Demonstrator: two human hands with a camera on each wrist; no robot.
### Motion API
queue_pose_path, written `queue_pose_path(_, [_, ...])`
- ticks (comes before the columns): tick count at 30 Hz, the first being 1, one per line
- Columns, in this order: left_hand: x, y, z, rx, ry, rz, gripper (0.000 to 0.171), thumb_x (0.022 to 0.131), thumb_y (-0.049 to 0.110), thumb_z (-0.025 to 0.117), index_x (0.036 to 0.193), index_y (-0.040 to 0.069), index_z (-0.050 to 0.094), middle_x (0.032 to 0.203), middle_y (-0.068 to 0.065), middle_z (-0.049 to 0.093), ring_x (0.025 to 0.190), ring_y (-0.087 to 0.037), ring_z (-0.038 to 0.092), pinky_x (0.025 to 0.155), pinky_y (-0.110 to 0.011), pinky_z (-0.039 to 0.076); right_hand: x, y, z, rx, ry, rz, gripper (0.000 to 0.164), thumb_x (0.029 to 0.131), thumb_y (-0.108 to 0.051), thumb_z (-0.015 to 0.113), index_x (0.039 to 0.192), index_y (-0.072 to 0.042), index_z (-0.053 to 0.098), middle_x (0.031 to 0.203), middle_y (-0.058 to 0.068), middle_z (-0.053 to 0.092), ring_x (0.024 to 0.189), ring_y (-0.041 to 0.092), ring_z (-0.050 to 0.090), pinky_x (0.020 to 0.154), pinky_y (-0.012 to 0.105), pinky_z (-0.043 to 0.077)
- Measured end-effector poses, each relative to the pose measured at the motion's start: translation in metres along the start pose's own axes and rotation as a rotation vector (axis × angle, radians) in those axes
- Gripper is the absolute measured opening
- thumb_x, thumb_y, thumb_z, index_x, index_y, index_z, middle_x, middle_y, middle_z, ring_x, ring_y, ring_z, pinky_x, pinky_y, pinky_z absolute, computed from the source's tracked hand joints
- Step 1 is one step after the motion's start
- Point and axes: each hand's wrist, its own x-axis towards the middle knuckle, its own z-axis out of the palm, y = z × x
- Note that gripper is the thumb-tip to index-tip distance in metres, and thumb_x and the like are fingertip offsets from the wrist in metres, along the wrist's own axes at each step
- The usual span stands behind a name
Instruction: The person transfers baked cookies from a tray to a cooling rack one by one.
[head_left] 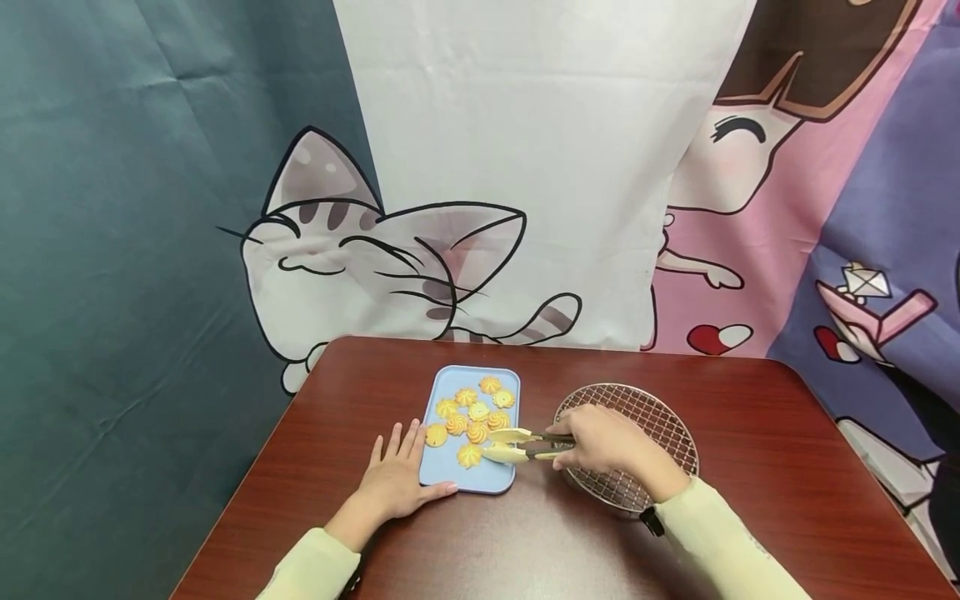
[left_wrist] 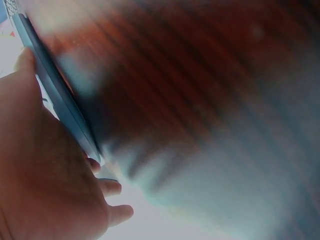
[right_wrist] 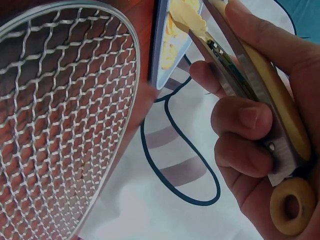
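Note:
A light blue tray (head_left: 448,471) bears several swirled yellow cookies (head_left: 477,432). Along its left and front edges my left hand (head_left: 396,482) rests with fingers straight and spread, the thumb at the near rim. In the left wrist view that same hand (left_wrist: 50,165) lies against the tray's side (left_wrist: 57,90). My right hand (head_left: 603,439) grips a pair of tongs (head_left: 542,446), fingers curled round the handles in the right wrist view. Their cream-coloured tips reach over the tray's right side, around a cookie (right_wrist: 186,15) partly hidden by them.
A round wire mesh rack (head_left: 660,433) lies right of the tray, partly beneath my right hand and forearm. Both stand on a reddish-brown wooden table (head_left: 360,383). Behind the table hangs a curtain printed with a cartoon cat (head_left: 337,283).

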Motion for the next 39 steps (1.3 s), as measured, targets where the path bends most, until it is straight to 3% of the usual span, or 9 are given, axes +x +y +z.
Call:
queue_pose_path(15, [0.002, -0.002, 0.003, -0.006, 0.011, 0.007, 0.12, 0.08, 0.088, 0.048, 0.163, 0.007, 0.018, 0.169, -0.014, 0.016, 0.155, -0.04, 0.011, 0.121, -0.062, 0.007, -0.008, 0.003, 0.005, -0.03, 0.05, -0.012, 0.046, 0.078, -0.043, 0.085, 0.118, -0.023, 0.077, 0.1, -0.01, 0.071, 0.08, 0.007, 0.063, 0.073, 0.035, 0.055])
queue_pose_path(30, [0.004, -0.004, 0.004, 0.003, 0.003, 0.001, 0.12, 0.08, 0.088, 0.048, 0.163, 0.007, 0.017, 0.169, -0.014, 0.015, 0.155, -0.04, 0.01, 0.122, -0.062, 0.007, -0.015, 0.002, -0.002, -0.037, 0.053, 0.001, 0.051, 0.075, -0.044, 0.086, 0.12, -0.021, 0.077, 0.104, -0.007, 0.072, 0.084, 0.012, 0.065, 0.075, 0.037, 0.055])
queue_pose_path(34, [0.003, -0.004, 0.004, -0.003, 0.002, 0.001, 0.12, 0.08, 0.088, 0.049, 0.163, 0.007, 0.016, 0.169, -0.014, 0.015, 0.155, -0.04, 0.01, 0.122, -0.062, 0.006, -0.012, -0.008, -0.008, -0.056, 0.029, 0.021, 0.04, 0.075, -0.043, 0.087, 0.109, -0.023, 0.08, 0.092, -0.011, 0.069, 0.077, 0.01, 0.062, 0.072, 0.038, 0.054])
queue_pose_path(39, [0.003, -0.003, 0.004, -0.004, 0.009, 0.004, 0.119, 0.081, 0.087, 0.05, 0.163, 0.006, 0.017, 0.169, -0.014, 0.015, 0.155, -0.04, 0.01, 0.122, -0.062, 0.006, -0.001, -0.025, -0.024, -0.084, -0.05, 0.095, 0.018, 0.073, -0.04, 0.089, 0.084, -0.032, 0.076, 0.077, -0.014, 0.062, 0.07, 0.011, 0.057, 0.069, 0.041, 0.052])
